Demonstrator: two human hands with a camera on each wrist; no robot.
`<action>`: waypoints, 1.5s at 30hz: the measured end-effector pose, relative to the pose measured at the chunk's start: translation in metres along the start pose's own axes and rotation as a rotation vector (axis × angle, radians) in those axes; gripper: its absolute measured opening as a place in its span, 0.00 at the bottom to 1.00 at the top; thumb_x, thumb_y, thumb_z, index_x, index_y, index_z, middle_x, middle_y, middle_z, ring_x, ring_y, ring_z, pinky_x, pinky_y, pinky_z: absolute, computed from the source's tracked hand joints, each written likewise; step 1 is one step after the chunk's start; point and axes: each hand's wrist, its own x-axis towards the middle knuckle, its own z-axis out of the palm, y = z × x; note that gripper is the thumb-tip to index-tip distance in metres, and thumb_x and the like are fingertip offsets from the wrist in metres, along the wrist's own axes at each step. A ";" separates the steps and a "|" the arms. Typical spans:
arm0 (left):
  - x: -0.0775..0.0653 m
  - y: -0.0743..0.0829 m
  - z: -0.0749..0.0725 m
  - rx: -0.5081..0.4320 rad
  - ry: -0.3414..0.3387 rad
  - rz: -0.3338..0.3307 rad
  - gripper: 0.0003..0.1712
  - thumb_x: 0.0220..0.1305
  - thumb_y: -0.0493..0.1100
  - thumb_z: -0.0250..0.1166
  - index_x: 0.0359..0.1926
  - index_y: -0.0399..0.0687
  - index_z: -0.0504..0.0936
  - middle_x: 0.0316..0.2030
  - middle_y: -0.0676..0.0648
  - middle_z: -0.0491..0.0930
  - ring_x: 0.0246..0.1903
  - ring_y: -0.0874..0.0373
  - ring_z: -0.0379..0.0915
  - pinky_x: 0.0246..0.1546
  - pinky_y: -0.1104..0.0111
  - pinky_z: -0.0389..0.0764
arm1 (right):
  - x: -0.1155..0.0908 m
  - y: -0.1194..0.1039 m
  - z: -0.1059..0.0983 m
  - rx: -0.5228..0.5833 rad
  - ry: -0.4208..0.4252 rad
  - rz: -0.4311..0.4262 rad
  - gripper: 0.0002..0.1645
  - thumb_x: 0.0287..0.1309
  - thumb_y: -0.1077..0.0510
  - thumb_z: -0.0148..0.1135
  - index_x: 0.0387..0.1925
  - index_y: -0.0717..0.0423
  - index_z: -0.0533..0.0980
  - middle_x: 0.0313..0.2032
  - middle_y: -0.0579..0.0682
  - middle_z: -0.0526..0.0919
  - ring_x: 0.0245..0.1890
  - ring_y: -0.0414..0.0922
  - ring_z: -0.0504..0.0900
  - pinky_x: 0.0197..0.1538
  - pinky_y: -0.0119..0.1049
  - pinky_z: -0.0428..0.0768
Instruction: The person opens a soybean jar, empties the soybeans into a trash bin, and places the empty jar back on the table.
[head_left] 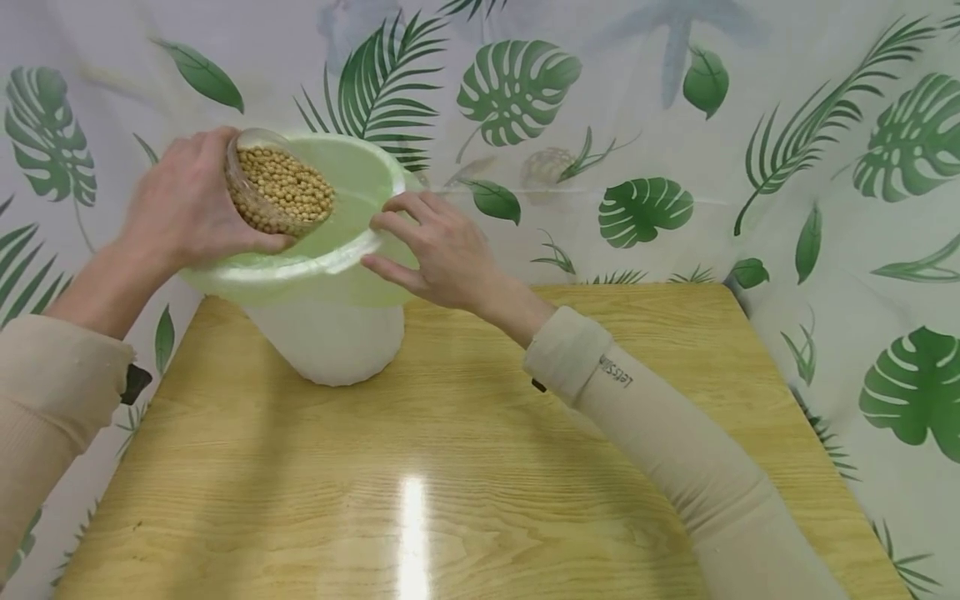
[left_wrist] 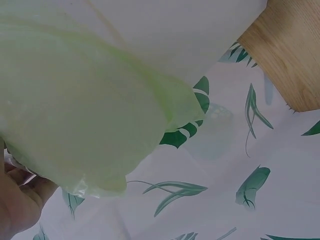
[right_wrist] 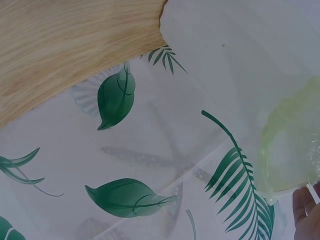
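My left hand (head_left: 180, 204) grips a clear, round container (head_left: 235, 171) full of pale yellow soybeans (head_left: 288, 187). It is tilted, its mouth turned toward the inside of a white trash can (head_left: 341, 342). A thin light green trash bag (head_left: 292, 279) lines the can and folds over its rim. My right hand (head_left: 446, 250) holds the lined rim on the right, fingers over the edge and thumb outside. In the left wrist view the bag (left_wrist: 85, 110) covers much of the left hand (left_wrist: 25, 207). Only the right fingertips (right_wrist: 300, 205) show at the rim in the right wrist view.
The can stands toward the back left of a wooden table (head_left: 480, 433). Behind and beside the table hangs a white cloth (head_left: 570, 125) printed with green leaves. Bright light reflects off the table's front part.
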 end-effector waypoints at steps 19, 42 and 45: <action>0.000 -0.001 -0.005 0.083 0.010 0.059 0.75 0.38 0.58 0.87 0.80 0.36 0.53 0.68 0.21 0.68 0.64 0.24 0.66 0.61 0.28 0.73 | 0.000 0.000 -0.002 0.003 -0.015 0.004 0.24 0.69 0.39 0.67 0.53 0.52 0.83 0.54 0.53 0.85 0.55 0.52 0.84 0.58 0.43 0.84; 0.002 0.001 -0.008 0.130 0.019 0.100 0.76 0.37 0.56 0.88 0.81 0.37 0.53 0.71 0.24 0.66 0.67 0.25 0.63 0.59 0.26 0.73 | 0.000 0.001 -0.001 -0.001 -0.012 -0.001 0.25 0.69 0.38 0.67 0.52 0.52 0.83 0.54 0.53 0.85 0.56 0.52 0.84 0.59 0.43 0.84; 0.003 0.001 -0.008 0.131 0.024 0.110 0.77 0.36 0.55 0.88 0.81 0.37 0.53 0.73 0.25 0.65 0.70 0.26 0.61 0.60 0.26 0.73 | -0.001 0.001 -0.001 0.000 -0.012 -0.001 0.25 0.69 0.38 0.67 0.53 0.52 0.83 0.54 0.53 0.85 0.56 0.52 0.83 0.60 0.43 0.84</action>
